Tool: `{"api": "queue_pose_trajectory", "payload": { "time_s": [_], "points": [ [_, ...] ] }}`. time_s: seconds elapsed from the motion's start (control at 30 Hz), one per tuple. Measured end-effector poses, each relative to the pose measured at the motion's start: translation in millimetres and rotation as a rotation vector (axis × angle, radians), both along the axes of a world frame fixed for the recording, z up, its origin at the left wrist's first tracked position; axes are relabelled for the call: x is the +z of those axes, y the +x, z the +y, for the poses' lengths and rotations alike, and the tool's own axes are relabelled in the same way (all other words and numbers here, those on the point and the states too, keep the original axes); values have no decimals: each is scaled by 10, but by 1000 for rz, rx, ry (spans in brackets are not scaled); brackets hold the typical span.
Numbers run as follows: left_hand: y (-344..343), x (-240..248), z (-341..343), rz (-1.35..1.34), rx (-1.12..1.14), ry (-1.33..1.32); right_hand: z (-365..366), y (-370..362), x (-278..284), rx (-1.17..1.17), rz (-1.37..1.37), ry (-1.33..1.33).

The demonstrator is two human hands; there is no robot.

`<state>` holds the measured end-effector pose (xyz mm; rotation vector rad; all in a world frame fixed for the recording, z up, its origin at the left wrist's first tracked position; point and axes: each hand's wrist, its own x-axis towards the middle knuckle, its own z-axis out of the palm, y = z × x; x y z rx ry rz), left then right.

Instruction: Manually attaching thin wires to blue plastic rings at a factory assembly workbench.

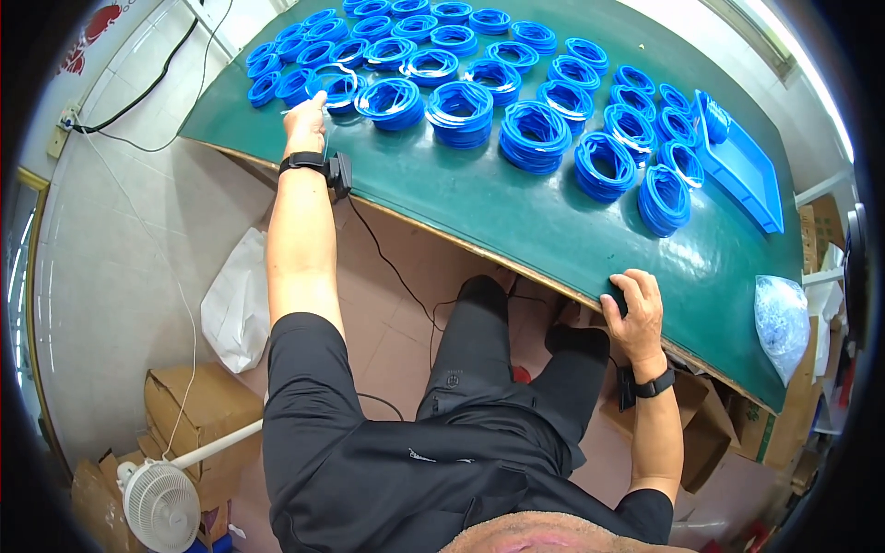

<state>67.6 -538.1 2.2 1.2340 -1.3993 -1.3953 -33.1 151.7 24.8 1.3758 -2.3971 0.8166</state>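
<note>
At the table's left part, my left hand reaches out with its fingers closed on a thin coil of blue cable. This loop is tilted over the neighbouring coils, and I cannot tell whether it is lifted clear of them. My right hand rests at the near edge of the green table, fingers bent over the top and thumb apart, holding nothing. Stacked coils of blue cable cover the table's far side in rows, the nearest including one stack in the middle and another farther right.
A blue plastic tray lies at the right, with a coil at its far end. A clear bag sits on the right corner. Below are a white sack, cardboard boxes, a white fan and a black cable.
</note>
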Motion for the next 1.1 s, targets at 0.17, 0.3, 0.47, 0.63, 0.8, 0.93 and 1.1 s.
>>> {"api": "queue_pose_trajectory", "payload": {
  "time_s": [0.17,0.3,0.47,0.63,0.8,0.93,1.1],
  "points": [
    [-118,-173,-32,-196,63,-230,-44,-29,30,-7,-17,6],
    [124,-129,-107,-337,55,-281,-90,-35,22,18,-21,1],
    [317,176,433,-57,1,-11,10,-30,2,-5,-53,28],
    [637,498,1244,401,-219,88,-7,-36,-60,3,-38,-34],
    [650,823,2784,634,-516,160,-307,186,-17,38,-335,-265],
    [597,749,3690,786,-783,325,-929,583,287,281,-587,-395],
    [490,666,4358,812,-957,414,-950,735,230,296,-889,-517]
  ]
}}
